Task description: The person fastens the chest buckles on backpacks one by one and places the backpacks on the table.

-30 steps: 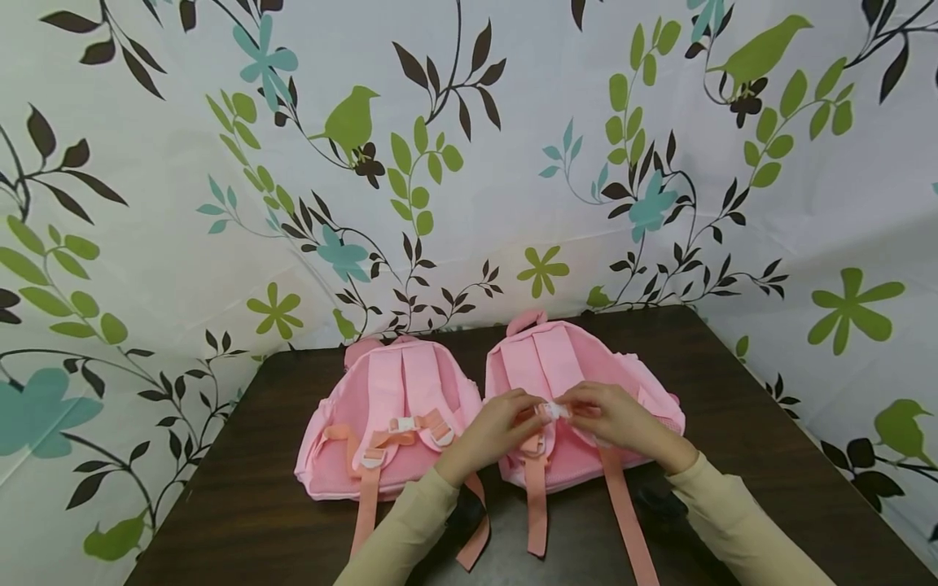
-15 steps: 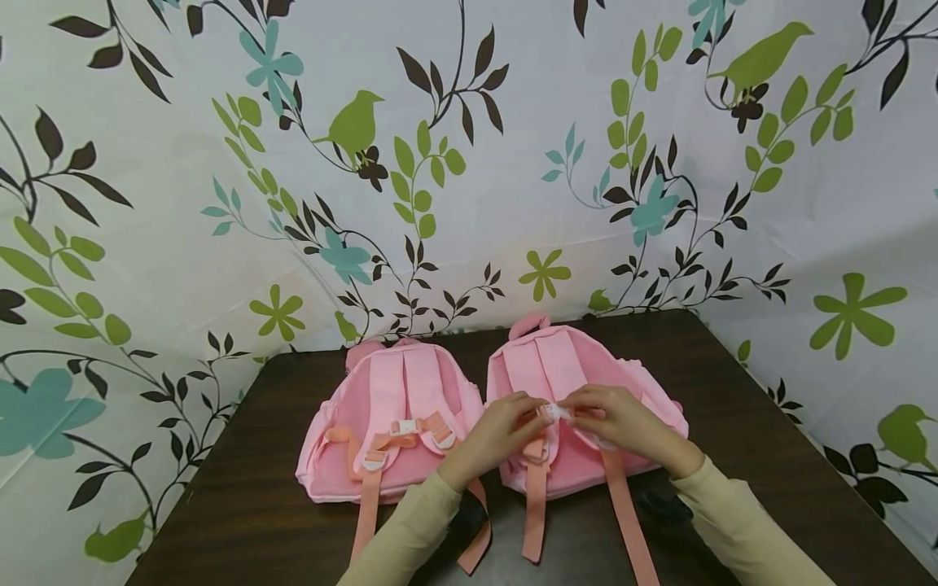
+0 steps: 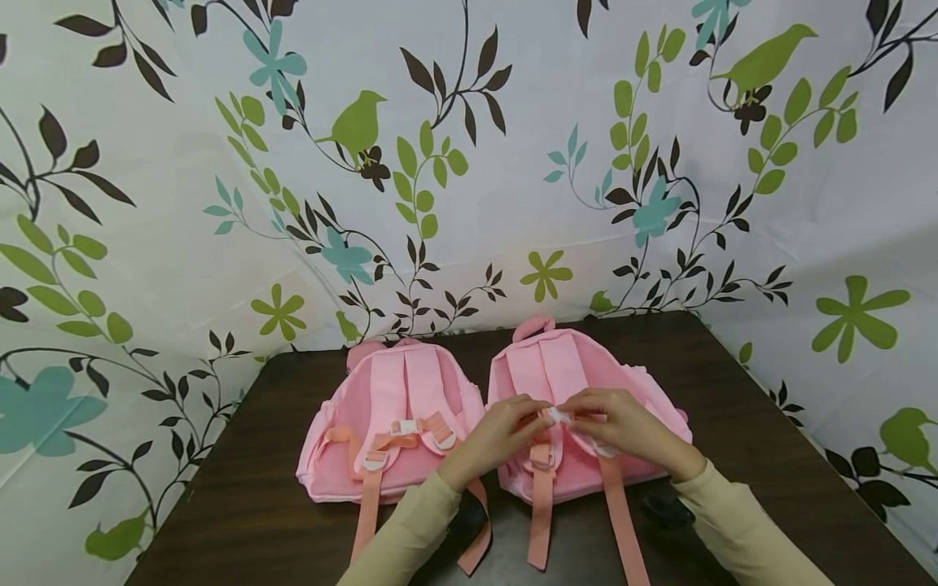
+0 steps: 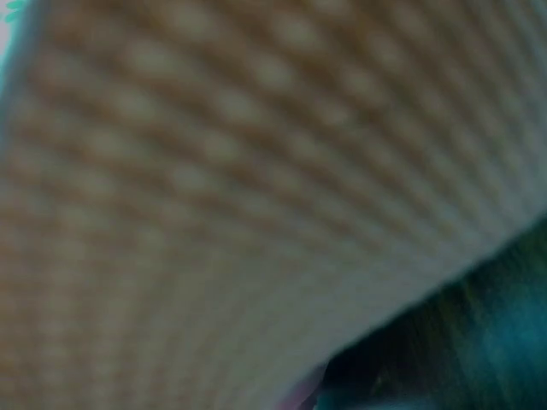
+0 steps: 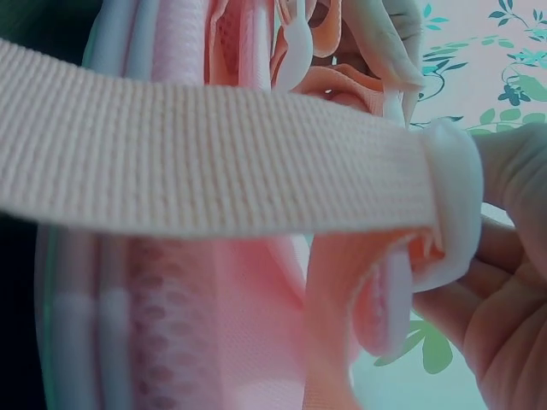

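Two pink backpacks lie side by side, strap side up. Over the right backpack (image 3: 601, 358), both hands meet at a small white buckle (image 3: 558, 415) on its peach straps. My left hand (image 3: 493, 435) pinches the buckle's left end between thumb and fingers. The right hand (image 3: 632, 427) pinches its right end, and the fingers partly cover the buckle. In the right wrist view, a peach webbing strap (image 5: 214, 158) runs through a white plastic slider (image 5: 453, 205) in front of the right hand (image 5: 513, 290). Blurred webbing (image 4: 256, 171) fills most of the left wrist view.
The left backpack (image 3: 465, 395) has its white chest buckle (image 3: 404, 426) joined between its straps. Loose peach strap tails (image 3: 541, 521) hang toward the front of the dark wood table (image 3: 242, 488). A black object (image 3: 667, 509) lies by the right forearm. Patterned cloth (image 3: 469, 203) stands behind.
Both hands stay at the white buckle with only slight finger movement. The right backpack's loose strap tails shift a little. The head view drifts slightly.
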Motion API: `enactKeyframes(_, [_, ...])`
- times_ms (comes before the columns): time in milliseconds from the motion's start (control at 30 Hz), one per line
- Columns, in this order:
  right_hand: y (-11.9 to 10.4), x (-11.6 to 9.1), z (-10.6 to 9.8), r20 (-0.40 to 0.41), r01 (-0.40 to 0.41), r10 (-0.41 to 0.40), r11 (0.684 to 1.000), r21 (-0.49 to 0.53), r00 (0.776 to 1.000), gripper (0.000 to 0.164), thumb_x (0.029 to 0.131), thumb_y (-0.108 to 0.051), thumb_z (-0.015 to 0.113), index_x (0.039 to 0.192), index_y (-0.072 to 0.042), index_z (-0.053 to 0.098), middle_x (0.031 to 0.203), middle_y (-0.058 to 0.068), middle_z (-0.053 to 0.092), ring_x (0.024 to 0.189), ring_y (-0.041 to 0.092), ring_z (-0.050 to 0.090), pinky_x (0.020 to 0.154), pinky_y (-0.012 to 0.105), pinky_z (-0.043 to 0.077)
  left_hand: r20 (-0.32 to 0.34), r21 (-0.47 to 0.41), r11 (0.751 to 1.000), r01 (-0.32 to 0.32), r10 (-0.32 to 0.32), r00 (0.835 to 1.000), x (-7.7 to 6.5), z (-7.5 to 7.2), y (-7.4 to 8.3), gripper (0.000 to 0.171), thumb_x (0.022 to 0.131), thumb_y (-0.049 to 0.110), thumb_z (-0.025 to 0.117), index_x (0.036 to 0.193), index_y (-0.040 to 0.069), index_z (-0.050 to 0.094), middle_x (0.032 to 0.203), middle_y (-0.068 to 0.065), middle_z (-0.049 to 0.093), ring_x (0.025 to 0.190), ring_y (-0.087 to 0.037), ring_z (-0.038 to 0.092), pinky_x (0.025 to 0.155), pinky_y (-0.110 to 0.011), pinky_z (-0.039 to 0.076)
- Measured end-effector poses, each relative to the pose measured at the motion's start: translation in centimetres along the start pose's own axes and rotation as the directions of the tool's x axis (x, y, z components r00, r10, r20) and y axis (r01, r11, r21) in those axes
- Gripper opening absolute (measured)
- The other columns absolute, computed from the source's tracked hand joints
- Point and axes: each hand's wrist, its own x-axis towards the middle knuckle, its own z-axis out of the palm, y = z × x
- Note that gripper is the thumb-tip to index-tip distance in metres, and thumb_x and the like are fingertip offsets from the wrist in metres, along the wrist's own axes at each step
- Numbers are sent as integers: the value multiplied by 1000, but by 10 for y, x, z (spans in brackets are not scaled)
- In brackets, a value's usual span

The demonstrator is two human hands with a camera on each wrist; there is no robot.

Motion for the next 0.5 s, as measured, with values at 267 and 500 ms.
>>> enactKeyframes(267, [-1, -2, -1, 18, 3, -4, 999, 44, 1000, 25, 89, -10, 78, 114, -10, 76, 109, -1, 73, 94, 12, 67, 82, 29, 58, 23, -41, 999, 27, -27, 999, -1, 0, 2, 28, 101, 29, 63, 122, 11, 71, 98, 5, 65, 82, -4, 56, 73, -17, 50])
enactKeyframes(500, [-1, -2, 0, 36, -11, 9, 998, 60, 999, 25, 89, -10, 77, 114, -10, 76, 110, 0, 73, 95, 14, 67, 82, 29, 58, 24, -46, 998, 32, -31, 999, -1, 1, 2, 30, 101, 29, 63, 124, 11, 70, 100, 4, 67, 83, -4, 57, 74, -17, 51])
